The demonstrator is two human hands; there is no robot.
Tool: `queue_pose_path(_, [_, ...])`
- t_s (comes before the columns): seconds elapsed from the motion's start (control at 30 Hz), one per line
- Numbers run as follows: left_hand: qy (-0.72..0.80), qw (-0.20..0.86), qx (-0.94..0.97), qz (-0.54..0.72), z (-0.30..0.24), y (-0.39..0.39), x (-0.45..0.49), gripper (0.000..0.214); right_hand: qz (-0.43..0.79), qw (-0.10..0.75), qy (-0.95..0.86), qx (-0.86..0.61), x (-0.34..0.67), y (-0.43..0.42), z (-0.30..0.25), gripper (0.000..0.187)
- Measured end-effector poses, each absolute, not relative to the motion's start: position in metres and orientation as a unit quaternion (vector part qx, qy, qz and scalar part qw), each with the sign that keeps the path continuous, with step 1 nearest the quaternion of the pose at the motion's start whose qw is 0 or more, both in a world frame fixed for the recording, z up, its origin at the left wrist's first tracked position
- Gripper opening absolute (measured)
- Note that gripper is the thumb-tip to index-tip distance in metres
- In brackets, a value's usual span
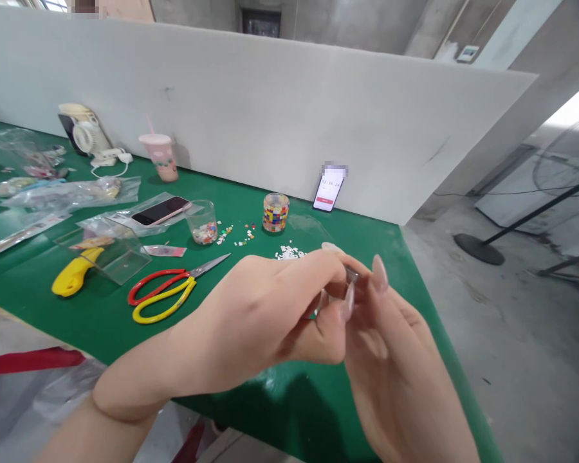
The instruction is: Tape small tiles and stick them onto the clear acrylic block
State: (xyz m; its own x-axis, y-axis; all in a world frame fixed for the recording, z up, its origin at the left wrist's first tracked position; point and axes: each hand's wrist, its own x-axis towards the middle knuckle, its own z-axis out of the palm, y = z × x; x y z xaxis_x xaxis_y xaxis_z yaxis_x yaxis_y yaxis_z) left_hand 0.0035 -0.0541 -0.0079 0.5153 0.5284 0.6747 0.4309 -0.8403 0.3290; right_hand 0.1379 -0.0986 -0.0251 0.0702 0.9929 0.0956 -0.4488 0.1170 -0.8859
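Observation:
My left hand and my right hand meet above the near right part of the green table. Both pinch a small dark grey piece between their fingertips; it is too small to name. The left fingers curl over it from the left, and the right thumb and forefinger close on it from the right. Just beyond the hands lies a small heap of white beads.
Red and yellow scissors, a yellow cutter, a clear box, a clear cup of beads, a multicoloured bead jar, two phones, a pink cup, plastic bags and a white partition wall.

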Motion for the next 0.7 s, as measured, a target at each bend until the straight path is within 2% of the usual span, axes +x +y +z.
queue_pose_path(0.1, [0.291, 0.079, 0.854, 0.423, -0.005, -0.056, 0.001, 0.015, 0.485, 0.641, -0.473, -0.361, 0.141, -0.098, -0.027, 0.018])
queue_pose_path(0.3, [0.313, 0.165, 0.821, 0.449, 0.007, -0.066, 0.009, 0.014, 0.259, 0.673, -0.588, -0.367, 0.151, -0.094, -0.028, 0.022])
queue_pose_path(0.43, [0.286, 0.257, 0.814, 0.436, 0.008, -0.067, 0.012, 0.017, 0.275, 0.697, -0.576, -0.327, 0.155, -0.087, -0.028, 0.015])
queue_pose_path(0.5, [0.256, 0.297, 0.826, 0.406, 0.006, -0.065, 0.007, 0.018, 0.271, 0.706, -0.567, -0.326, 0.154, -0.084, -0.027, 0.018])
queue_pose_path(0.6, [0.249, 0.316, 0.84, 0.365, 0.003, -0.064, 0.001, 0.021, 0.245, 0.712, -0.563, -0.34, 0.152, -0.084, -0.026, 0.025])
queue_pose_path(0.7, [0.278, 0.317, 0.818, 0.391, 0.0, -0.066, 0.001, 0.02, 0.214, 0.708, -0.572, -0.355, 0.151, -0.086, -0.025, 0.029])
